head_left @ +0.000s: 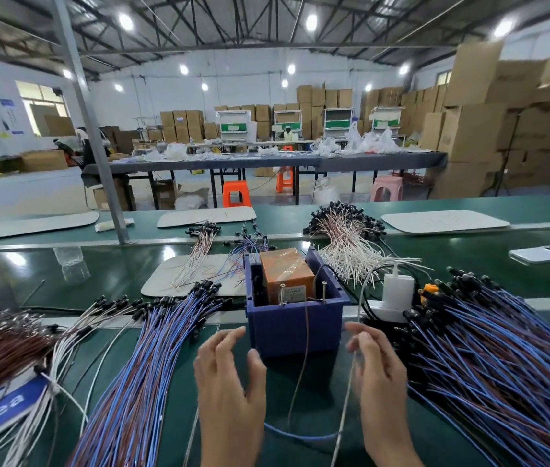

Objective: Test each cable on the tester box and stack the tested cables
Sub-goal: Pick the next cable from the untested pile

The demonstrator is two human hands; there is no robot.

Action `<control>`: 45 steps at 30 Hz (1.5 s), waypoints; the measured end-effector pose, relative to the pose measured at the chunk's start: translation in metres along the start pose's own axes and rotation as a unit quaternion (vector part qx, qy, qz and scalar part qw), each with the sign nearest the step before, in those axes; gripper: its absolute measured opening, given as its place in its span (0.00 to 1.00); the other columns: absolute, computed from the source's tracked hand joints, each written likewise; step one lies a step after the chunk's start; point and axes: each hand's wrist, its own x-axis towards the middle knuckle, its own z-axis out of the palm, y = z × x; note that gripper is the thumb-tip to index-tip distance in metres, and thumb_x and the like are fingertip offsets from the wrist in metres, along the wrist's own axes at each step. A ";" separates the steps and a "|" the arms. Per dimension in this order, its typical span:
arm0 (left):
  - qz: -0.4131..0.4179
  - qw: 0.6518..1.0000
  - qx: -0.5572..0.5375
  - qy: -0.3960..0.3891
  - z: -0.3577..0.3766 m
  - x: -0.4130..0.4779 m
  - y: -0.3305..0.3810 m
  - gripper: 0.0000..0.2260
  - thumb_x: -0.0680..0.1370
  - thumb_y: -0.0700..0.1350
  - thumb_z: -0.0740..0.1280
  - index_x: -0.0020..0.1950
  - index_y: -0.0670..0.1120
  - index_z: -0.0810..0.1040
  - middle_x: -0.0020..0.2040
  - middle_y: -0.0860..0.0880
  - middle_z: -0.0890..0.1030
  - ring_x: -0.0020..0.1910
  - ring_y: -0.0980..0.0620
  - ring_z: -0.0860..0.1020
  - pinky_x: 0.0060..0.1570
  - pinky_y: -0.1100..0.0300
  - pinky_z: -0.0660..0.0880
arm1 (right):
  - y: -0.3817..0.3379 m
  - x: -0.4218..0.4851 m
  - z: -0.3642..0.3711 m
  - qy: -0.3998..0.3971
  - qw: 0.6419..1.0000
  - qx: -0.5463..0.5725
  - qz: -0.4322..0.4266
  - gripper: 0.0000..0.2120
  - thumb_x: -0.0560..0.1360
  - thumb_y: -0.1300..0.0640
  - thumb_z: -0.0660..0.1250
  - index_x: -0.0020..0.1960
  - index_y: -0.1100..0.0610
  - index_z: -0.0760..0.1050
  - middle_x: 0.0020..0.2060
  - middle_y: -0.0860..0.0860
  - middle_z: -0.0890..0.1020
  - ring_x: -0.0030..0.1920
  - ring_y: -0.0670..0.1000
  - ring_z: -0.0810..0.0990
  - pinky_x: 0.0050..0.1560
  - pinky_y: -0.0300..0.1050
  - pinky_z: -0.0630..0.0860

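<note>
Green table (435, 251), broad and glossy, carrying everything. Left of centre, a large heap of blue-and-brown cables (138, 365) fanned toward the near edge. At right, a second heap (489, 358) of the same kind, crowding close to the right grip (378, 375). Farther back, a white bundle (344, 244). No telling tested from untested by sight.

Likely trouble from here: a loose lead dragged into either heap and snagged, or a checked cable dropped onto the wrong pile, with both piles so near and so alike. Also a risk of tugging the box off its spot through a lead caught on a pin.

Dead centre, the tester box (287, 278): an orange unit seated in a blue bin (297, 325), with two upright metal pins (324, 291) at its near edge.

Left grip (229, 382): wide, fingers relaxed, holding nothing, just short of the bin's near left corner. Right grip: fingers loosely curled against a thin pale lead (346, 399); blurred, so cannot tell whether pinched or merely brushed.

Smallest, a thin brown lead (303, 358), apparently the cable under test: hanging from the box's near edge, down the bin's front and between the two grips, touching neither. Below it, a blue loop (300, 437) flat on the table between the wrists.
</note>
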 end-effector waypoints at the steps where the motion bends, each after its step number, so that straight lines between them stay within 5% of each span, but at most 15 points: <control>1: 0.035 0.999 0.001 -0.025 -0.003 0.000 0.011 0.16 0.79 0.55 0.59 0.60 0.49 0.78 0.54 0.57 0.73 0.55 0.59 0.70 0.54 0.58 0.71 | -0.012 0.000 0.002 -0.005 1.000 0.020 -0.012 0.17 0.83 0.59 0.59 0.45 0.46 0.83 0.35 0.53 0.75 0.27 0.43 0.65 0.30 0.35 0.64; 5: 0.130 0.953 -0.004 -0.273 -0.009 0.001 0.062 0.18 0.78 0.62 0.55 0.58 0.55 0.78 0.49 0.61 0.75 0.50 0.62 0.72 0.52 0.63 0.71 | -0.070 -0.003 0.019 -0.066 0.992 0.066 -0.089 0.17 0.82 0.61 0.59 0.41 0.48 0.81 0.29 0.50 0.67 0.25 0.45 0.60 0.23 0.35 0.60; 7: 0.168 0.931 -0.041 -0.322 -0.011 0.004 0.086 0.11 0.78 0.60 0.55 0.53 0.61 0.73 0.46 0.64 0.74 0.45 0.65 0.71 0.46 0.67 0.69 | -0.099 -0.005 0.027 -0.088 0.984 0.043 -0.150 0.16 0.83 0.61 0.60 0.43 0.47 0.81 0.29 0.46 0.69 0.26 0.44 0.62 0.25 0.34 0.62; 9: 0.178 0.931 -0.098 -0.302 -0.015 0.011 0.107 0.03 0.79 0.57 0.57 0.49 0.64 0.69 0.41 0.69 0.74 0.38 0.67 0.72 0.39 0.71 0.66 | -0.125 -0.006 0.029 -0.103 0.973 0.016 -0.206 0.13 0.82 0.59 0.60 0.47 0.49 0.81 0.28 0.43 0.70 0.27 0.42 0.65 0.27 0.32 0.64; 12: 0.191 0.927 -0.153 -0.284 -0.017 0.022 0.128 0.07 0.81 0.49 0.64 0.48 0.62 0.74 0.38 0.68 0.77 0.33 0.65 0.74 0.35 0.73 0.66 | -0.154 -0.005 0.022 -0.147 0.962 0.027 -0.228 0.11 0.82 0.55 0.59 0.53 0.53 0.81 0.33 0.49 0.75 0.28 0.45 0.72 0.29 0.33 0.69; 14: 0.186 0.926 -0.185 -0.274 -0.015 0.030 0.140 0.06 0.81 0.48 0.65 0.47 0.60 0.76 0.38 0.65 0.80 0.33 0.62 0.77 0.34 0.72 0.69 | -0.163 -0.003 0.014 -0.174 0.963 0.039 -0.201 0.13 0.84 0.50 0.58 0.59 0.50 0.79 0.44 0.51 0.83 0.39 0.48 0.83 0.39 0.35 0.77; 17: 0.104 0.918 -0.292 -0.246 -0.010 0.043 0.158 0.05 0.82 0.45 0.65 0.50 0.55 0.78 0.41 0.58 0.85 0.35 0.56 0.83 0.35 0.66 0.77 | -0.162 -0.005 0.000 -0.198 0.975 0.002 -0.102 0.15 0.84 0.46 0.57 0.67 0.46 0.75 0.54 0.48 0.85 0.51 0.47 0.86 0.46 0.39 0.80; 22: 0.002 0.920 -0.339 -0.195 0.008 0.063 0.169 0.06 0.83 0.47 0.66 0.48 0.48 0.80 0.41 0.50 0.86 0.29 0.53 0.82 0.26 0.64 0.74 | -0.148 -0.003 -0.040 -0.109 0.975 -0.152 -0.116 0.10 0.83 0.56 0.63 0.55 0.45 0.81 0.35 0.45 0.83 0.28 0.46 0.75 0.28 0.34 0.70; 25: -0.051 0.901 -0.368 -0.224 0.029 0.056 0.177 0.09 0.83 0.48 0.65 0.51 0.43 0.80 0.44 0.51 0.86 0.28 0.54 0.81 0.26 0.63 0.74 | -0.152 0.006 -0.066 -0.071 0.960 -0.239 -0.130 0.09 0.82 0.53 0.65 0.51 0.42 0.82 0.34 0.45 0.82 0.26 0.43 0.73 0.30 0.39 0.71; 29: -0.115 0.882 -0.408 -0.205 0.053 0.061 0.189 0.10 0.84 0.47 0.63 0.52 0.42 0.80 0.43 0.53 0.86 0.29 0.57 0.79 0.25 0.65 0.74 | -0.166 0.014 -0.105 -0.038 0.922 -0.357 -0.148 0.07 0.80 0.44 0.65 0.49 0.43 0.81 0.30 0.41 0.81 0.26 0.38 0.75 0.29 0.29 0.68; 34: -0.070 0.904 -0.328 -0.265 0.104 0.073 0.212 0.09 0.84 0.47 0.63 0.50 0.45 0.79 0.42 0.51 0.85 0.27 0.58 0.79 0.26 0.67 0.73 | -0.170 0.026 -0.153 0.063 0.858 -0.485 -0.159 0.09 0.80 0.41 0.64 0.46 0.43 0.78 0.31 0.40 0.81 0.35 0.39 0.79 0.30 0.33 0.69; 37: 0.029 0.924 -0.095 -0.369 0.142 0.075 0.221 0.16 0.85 0.52 0.60 0.49 0.43 0.80 0.38 0.49 0.84 0.25 0.58 0.79 0.29 0.64 0.77 | -0.158 0.044 -0.176 0.090 0.828 -0.546 -0.092 0.12 0.82 0.43 0.62 0.56 0.47 0.80 0.44 0.48 0.85 0.45 0.51 0.83 0.46 0.48 0.78; 40: 0.066 0.881 0.038 -0.467 0.161 0.066 0.208 0.22 0.84 0.57 0.60 0.44 0.41 0.81 0.36 0.48 0.84 0.32 0.50 0.84 0.44 0.52 0.83 | -0.134 0.049 -0.185 0.072 0.780 -0.622 0.013 0.22 0.83 0.44 0.60 0.74 0.52 0.69 0.67 0.55 0.75 0.66 0.58 0.74 0.64 0.55 0.72; 45: 0.122 0.835 0.050 -0.533 0.146 0.050 0.166 0.20 0.84 0.57 0.59 0.45 0.44 0.80 0.39 0.49 0.85 0.30 0.54 0.82 0.34 0.62 0.80 | -0.091 0.030 -0.170 0.081 0.795 -0.595 -0.088 0.18 0.83 0.51 0.60 0.72 0.52 0.71 0.65 0.53 0.77 0.64 0.55 0.74 0.63 0.53 0.71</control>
